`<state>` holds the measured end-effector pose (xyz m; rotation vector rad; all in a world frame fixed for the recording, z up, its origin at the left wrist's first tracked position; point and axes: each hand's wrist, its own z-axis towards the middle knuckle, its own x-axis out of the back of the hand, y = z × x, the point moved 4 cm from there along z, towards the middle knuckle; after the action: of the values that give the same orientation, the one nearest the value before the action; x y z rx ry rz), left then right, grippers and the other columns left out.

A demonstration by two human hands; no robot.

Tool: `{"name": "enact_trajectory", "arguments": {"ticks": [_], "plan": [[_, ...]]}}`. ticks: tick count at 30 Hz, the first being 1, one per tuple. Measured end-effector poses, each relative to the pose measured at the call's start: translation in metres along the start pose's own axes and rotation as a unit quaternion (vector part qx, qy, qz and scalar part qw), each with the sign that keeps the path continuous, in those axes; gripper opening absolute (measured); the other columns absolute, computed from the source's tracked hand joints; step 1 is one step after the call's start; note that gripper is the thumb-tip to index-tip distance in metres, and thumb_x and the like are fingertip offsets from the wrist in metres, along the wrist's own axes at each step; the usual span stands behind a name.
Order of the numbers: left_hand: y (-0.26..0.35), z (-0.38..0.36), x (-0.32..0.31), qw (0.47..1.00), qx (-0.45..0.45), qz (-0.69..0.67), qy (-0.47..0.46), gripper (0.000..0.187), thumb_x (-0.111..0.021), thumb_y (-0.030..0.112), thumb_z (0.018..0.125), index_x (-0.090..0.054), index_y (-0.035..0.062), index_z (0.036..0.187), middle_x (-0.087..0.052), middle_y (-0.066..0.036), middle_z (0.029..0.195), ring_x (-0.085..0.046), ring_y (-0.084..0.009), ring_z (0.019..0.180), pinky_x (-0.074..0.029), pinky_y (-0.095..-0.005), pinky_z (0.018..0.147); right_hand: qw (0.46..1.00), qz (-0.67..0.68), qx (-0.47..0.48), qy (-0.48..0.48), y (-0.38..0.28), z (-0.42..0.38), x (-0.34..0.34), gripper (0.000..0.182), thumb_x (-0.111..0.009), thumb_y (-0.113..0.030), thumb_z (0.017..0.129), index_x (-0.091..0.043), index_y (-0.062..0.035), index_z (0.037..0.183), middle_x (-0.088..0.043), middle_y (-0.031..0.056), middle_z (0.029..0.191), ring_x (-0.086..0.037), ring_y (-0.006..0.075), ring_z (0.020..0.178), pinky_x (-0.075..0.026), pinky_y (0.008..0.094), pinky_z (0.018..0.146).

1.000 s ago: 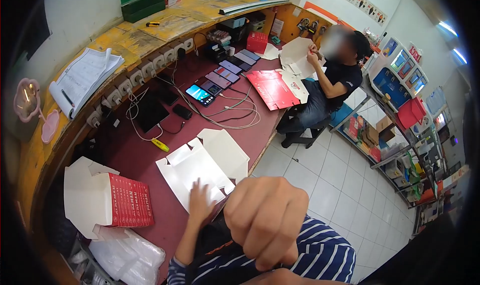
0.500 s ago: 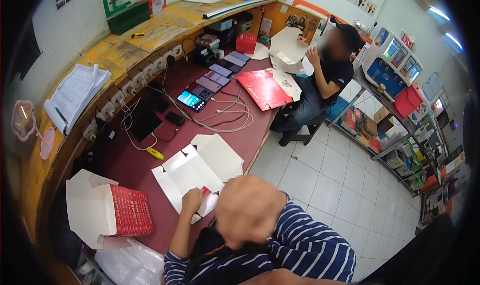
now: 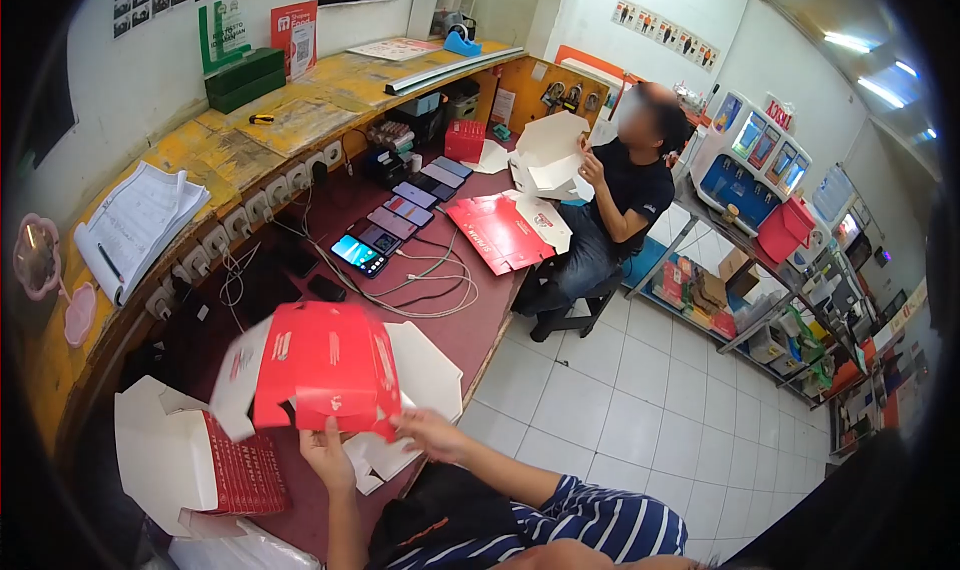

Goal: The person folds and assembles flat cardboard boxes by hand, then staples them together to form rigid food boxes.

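A flattened red carton sheet (image 3: 325,360) with white flaps is held up above the desk. My left hand (image 3: 328,454) grips its lower edge near the middle. At its lower right corner, my right hand (image 3: 430,434) pinches the sheet, fingers closed. Behind and under it lies another carton sheet, white side up (image 3: 432,370). To the left stands a stack of red folded cartons (image 3: 245,465), with an opened white carton (image 3: 160,450) against it.
Phones (image 3: 358,254) and looping cables (image 3: 450,292) lie farther along the maroon desk (image 3: 480,335). A co-worker (image 3: 625,190) sits at the far end beside a red carton sheet (image 3: 508,232). A notebook (image 3: 140,230) rests on the yellow ledge (image 3: 215,155).
The red sheet is now up in both hands, its red side showing. My right hand has moved down from close before the camera to the sheet's corner. The co-worker's head has turned.
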<state>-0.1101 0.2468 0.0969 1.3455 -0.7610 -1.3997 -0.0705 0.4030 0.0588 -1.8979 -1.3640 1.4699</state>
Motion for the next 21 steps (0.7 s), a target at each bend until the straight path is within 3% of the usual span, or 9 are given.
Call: {"name": "enact_trajectory", "arguments": {"ticks": [5,6,9,11,12,15,17,20,21], "plan": [[-0.001,-0.007,0.006,0.991,0.100,0.053,-0.076,0.037,-0.055,-0.003,0.075,-0.041,-0.0025,0.109,-0.054,-0.010,0.096,-0.057,-0.0180,0.077,-0.052,-0.0299,0.065,0.983,0.150,0.100,0.028,-0.072,-0.018,0.012,0.017,-0.051,-0.017,0.083,-0.053,-0.0064,0.096,-0.059,0.0012,0.087,-0.056,0.0083,0.075,-0.043,0.0202,0.064],[-0.002,-0.006,0.007,0.993,0.041,0.089,-0.063,0.029,-0.057,-0.001,0.074,-0.046,-0.0028,0.101,-0.056,-0.009,0.087,-0.057,-0.0151,0.072,-0.050,-0.0275,0.064,0.981,0.146,0.117,0.043,-0.073,-0.017,0.016,0.015,-0.055,-0.010,0.079,-0.053,-0.0029,0.092,-0.059,0.0045,0.087,-0.055,0.0093,0.077,-0.043,0.0200,0.066],[0.016,-0.013,-0.026,1.000,-0.015,0.017,-0.019,0.015,-0.060,0.003,0.074,-0.054,-0.0018,0.088,-0.060,-0.006,0.078,-0.056,-0.0102,0.070,-0.045,-0.0239,0.065,0.955,-0.060,0.255,0.141,-0.073,-0.018,-0.019,0.010,-0.059,-0.004,0.076,-0.053,-0.0026,0.084,-0.058,0.0040,0.083,-0.054,0.0090,0.074,-0.043,0.0196,0.065],[0.011,-0.029,-0.036,0.998,-0.038,0.030,-0.025,0.021,-0.057,0.002,0.076,-0.050,-0.0022,0.096,-0.057,-0.007,0.087,-0.055,-0.0116,0.077,-0.046,-0.0253,0.068,0.826,-0.059,0.508,0.238,-0.060,-0.025,-0.037,0.007,-0.059,-0.006,0.076,-0.053,-0.0076,0.079,-0.056,-0.0016,0.076,-0.052,0.0058,0.069,-0.040,0.0186,0.057],[0.011,-0.033,-0.039,0.996,-0.059,0.036,-0.047,0.027,-0.054,0.001,0.078,-0.045,-0.0026,0.103,-0.055,-0.008,0.096,-0.055,-0.0130,0.085,-0.047,-0.0267,0.072,0.829,-0.059,0.506,0.232,-0.058,-0.024,-0.040,0.007,-0.059,-0.006,0.076,-0.053,-0.0076,0.079,-0.056,-0.0016,0.076,-0.052,0.0058,0.069,-0.040,0.0186,0.057],[0.009,-0.040,-0.040,0.998,0.001,0.013,-0.062,0.033,-0.053,0.019,0.081,-0.045,-0.0017,0.105,-0.051,-0.009,0.105,-0.048,-0.0159,0.099,-0.039,-0.0320,0.085,0.944,0.221,0.211,0.121,-0.044,-0.011,-0.040,0.004,-0.056,-0.011,0.079,-0.053,-0.0095,0.077,-0.056,-0.0018,0.071,-0.051,0.0060,0.064,-0.037,0.0190,0.053],[0.004,-0.032,-0.030,0.985,0.047,-0.156,-0.052,0.040,-0.050,0.030,0.081,-0.045,-0.0014,0.107,-0.049,-0.010,0.109,-0.044,-0.0182,0.105,-0.034,-0.0347,0.090,0.950,0.237,0.192,0.067,-0.045,-0.010,-0.035,0.003,-0.055,-0.012,0.080,-0.053,-0.0094,0.080,-0.056,-0.0016,0.073,-0.051,0.0062,0.064,-0.038,0.0198,0.053],[0.028,-0.011,-0.013,0.801,0.195,-0.555,-0.112,0.063,-0.040,0.052,0.078,-0.043,-0.0006,0.113,-0.044,-0.010,0.117,-0.032,-0.0240,0.115,-0.019,-0.0389,0.098,0.950,0.222,0.210,0.060,-0.059,-0.016,-0.036,0.015,-0.057,-0.008,0.078,-0.052,-0.0073,0.092,-0.058,0.0000,0.080,-0.052,0.0070,0.067,-0.039,0.0211,0.053],[0.033,-0.006,-0.008,0.791,0.206,-0.562,-0.126,0.063,-0.040,0.052,0.078,-0.043,-0.0006,0.113,-0.044,-0.010,0.117,-0.032,-0.0240,0.115,-0.019,-0.0389,0.098,0.953,0.121,0.267,0.078,-0.062,-0.018,-0.034,0.024,-0.059,-0.005,0.075,-0.050,-0.0060,0.097,-0.057,0.0009,0.085,-0.052,0.0070,0.072,-0.040,0.0200,0.056]]}}
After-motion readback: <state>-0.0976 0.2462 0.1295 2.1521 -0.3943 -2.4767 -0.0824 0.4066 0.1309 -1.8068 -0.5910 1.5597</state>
